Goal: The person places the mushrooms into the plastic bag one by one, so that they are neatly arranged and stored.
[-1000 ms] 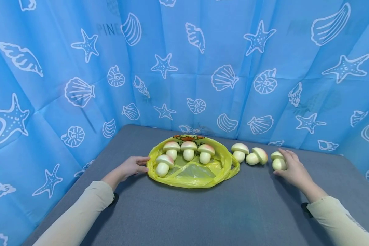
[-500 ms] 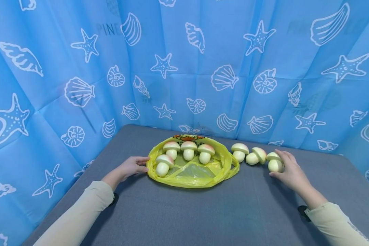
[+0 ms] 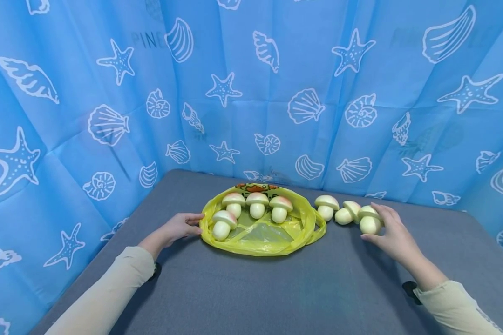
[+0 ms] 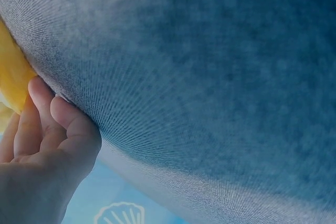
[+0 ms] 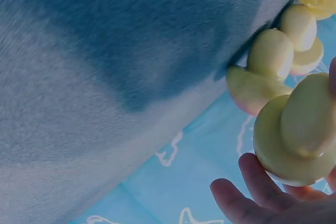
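Yellow bag (image 4: 11, 72) partly beyond the left edge of the left wrist view

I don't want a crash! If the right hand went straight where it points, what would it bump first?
Probably the tilted mushroom, next to the held mushroom in the right hand. The height is hard to judge, though, so the hand might pass over it.

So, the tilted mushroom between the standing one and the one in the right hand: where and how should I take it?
Probably by its cap, wider than its stem, coming from above: the tilted mushroom leans right, cap uppermost, with the standing mushroom and held mushroom close beside.
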{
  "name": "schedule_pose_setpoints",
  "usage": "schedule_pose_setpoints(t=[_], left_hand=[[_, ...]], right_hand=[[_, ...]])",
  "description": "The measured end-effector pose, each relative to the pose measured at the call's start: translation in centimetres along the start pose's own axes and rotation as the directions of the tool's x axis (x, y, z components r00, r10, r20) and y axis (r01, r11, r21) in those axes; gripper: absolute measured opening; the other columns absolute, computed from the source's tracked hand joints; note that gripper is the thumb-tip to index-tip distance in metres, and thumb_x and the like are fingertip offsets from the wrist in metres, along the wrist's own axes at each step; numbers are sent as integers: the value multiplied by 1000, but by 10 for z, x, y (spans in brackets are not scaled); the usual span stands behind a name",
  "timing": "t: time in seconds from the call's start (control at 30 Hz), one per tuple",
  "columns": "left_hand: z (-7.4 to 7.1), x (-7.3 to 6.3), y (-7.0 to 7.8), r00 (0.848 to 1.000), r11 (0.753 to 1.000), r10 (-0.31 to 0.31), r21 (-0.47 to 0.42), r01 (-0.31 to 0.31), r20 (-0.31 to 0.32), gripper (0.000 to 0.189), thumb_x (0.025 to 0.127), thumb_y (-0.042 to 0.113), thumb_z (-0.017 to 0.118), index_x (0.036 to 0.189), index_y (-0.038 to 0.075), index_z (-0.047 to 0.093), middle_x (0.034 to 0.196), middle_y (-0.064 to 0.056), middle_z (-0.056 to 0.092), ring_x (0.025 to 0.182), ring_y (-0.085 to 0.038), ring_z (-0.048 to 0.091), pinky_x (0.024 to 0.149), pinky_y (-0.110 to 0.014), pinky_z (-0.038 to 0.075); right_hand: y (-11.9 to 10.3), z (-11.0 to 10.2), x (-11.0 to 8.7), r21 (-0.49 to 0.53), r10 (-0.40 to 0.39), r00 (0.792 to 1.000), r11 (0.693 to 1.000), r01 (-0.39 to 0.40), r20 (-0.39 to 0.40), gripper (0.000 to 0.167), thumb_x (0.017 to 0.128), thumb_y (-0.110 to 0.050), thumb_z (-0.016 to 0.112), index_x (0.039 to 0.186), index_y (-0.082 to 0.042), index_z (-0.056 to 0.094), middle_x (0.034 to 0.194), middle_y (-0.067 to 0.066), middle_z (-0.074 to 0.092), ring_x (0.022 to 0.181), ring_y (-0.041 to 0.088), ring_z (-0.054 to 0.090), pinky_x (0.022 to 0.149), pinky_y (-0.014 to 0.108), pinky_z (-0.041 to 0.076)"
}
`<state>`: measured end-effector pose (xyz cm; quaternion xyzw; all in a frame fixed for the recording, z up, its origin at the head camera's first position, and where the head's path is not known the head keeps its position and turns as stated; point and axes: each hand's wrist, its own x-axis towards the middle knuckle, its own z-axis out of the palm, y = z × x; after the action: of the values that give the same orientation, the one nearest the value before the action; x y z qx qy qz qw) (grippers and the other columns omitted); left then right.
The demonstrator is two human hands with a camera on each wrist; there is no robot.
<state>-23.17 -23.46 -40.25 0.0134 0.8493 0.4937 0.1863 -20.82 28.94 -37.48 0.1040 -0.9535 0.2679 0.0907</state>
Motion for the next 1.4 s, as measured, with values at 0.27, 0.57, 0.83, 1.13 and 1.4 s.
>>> schedule_pose_setpoints(t=[0.27, 0.57, 0.83, 1.13, 1.4], left_hand=[[1, 2, 0, 1000, 1000, -6, 0, 6, -9, 59, 94, 11, 64, 146, -2, 39, 147, -26, 39, 136, -40, 36, 104, -58, 34], [1, 1, 0, 1000, 1000, 5, 11, -5, -10, 58, 94, 12, 64, 146, -2, 40, 147, -25, 40, 135, -40, 37, 103, -58, 35], [0, 2, -1, 1000, 1000, 8, -1, -8, 1, 58, 95, 12, 63, 146, -2, 39, 147, -26, 40, 136, -40, 36, 104, -59, 33], [0, 3, -3, 1000, 1000, 1, -4, -1, 0, 58, 95, 12, 63, 146, -2, 40, 147, -25, 40, 136, -40, 37, 104, -58, 34], [0, 3, -3, 1000, 1000, 2, -5, -2, 2, 58, 95, 11, 63, 146, -2, 39, 147, -25, 39, 136, -40, 36, 104, -59, 33]], right_hand=[[-7, 4, -3, 24, -15, 1000, 1000, 16, -18, 88, 79, -9, 80, 145, 12, 26, 140, 41, 25, 125, 60, 27, 91, 72, 29], [-16, 15, -8, 35, -15, 999, 999, 16, -38, 87, 78, -12, 82, 144, 11, 29, 138, 41, 28, 123, 58, 31, 91, 72, 31], [-29, 19, -12, 55, -21, 998, 998, 24, -57, 88, 78, -15, 82, 144, 11, 30, 137, 39, 31, 123, 56, 33, 92, 71, 33], [-39, 22, -14, 57, -36, 998, 998, 38, -44, 88, 79, -17, 82, 144, 11, 30, 138, 38, 31, 124, 55, 34, 92, 70, 34], [-47, 24, -14, 73, -88, 993, 993, 94, -81, 85, 77, -15, 84, 142, 7, 34, 138, 36, 33, 123, 54, 36, 90, 70, 35]])
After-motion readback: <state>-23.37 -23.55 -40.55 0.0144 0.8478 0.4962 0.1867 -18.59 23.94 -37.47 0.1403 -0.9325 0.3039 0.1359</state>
